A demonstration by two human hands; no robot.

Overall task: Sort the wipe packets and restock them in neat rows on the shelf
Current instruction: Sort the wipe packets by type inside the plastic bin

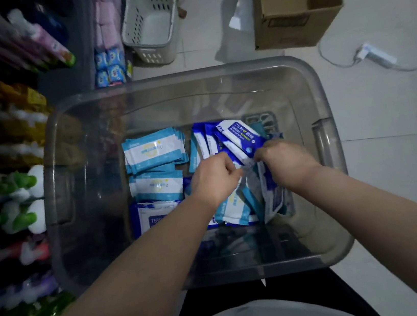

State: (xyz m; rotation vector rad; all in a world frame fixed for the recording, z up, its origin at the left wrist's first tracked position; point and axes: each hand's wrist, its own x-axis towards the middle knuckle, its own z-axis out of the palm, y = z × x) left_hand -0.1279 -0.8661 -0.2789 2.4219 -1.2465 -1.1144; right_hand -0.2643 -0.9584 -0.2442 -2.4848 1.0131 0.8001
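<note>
A clear plastic bin point(320, 104) in front of me holds wipe packets. Light blue and white packets point(153, 152) lie stacked at its left, with another stack point(159, 186) nearer me. Dark blue alcohol wipe packets point(240, 134) stand bunched at the right. My right hand point(282, 160) grips the near end of the dark blue bunch. My left hand point(216, 181) is curled on packets just beside it, at the bin's middle. More mixed packets point(235, 207) lie under both wrists. A dark blue packet point(154, 219) lies flat at the near left.
Shelves point(11, 132) of bottles and boxed goods run along the left. Blue wipe packs point(110, 64) sit on a low shelf end. A white laundry basket point(150, 21), a cardboard box point(295, 3) and a power strip point(375, 56) with cable stand on the tiled floor beyond the bin.
</note>
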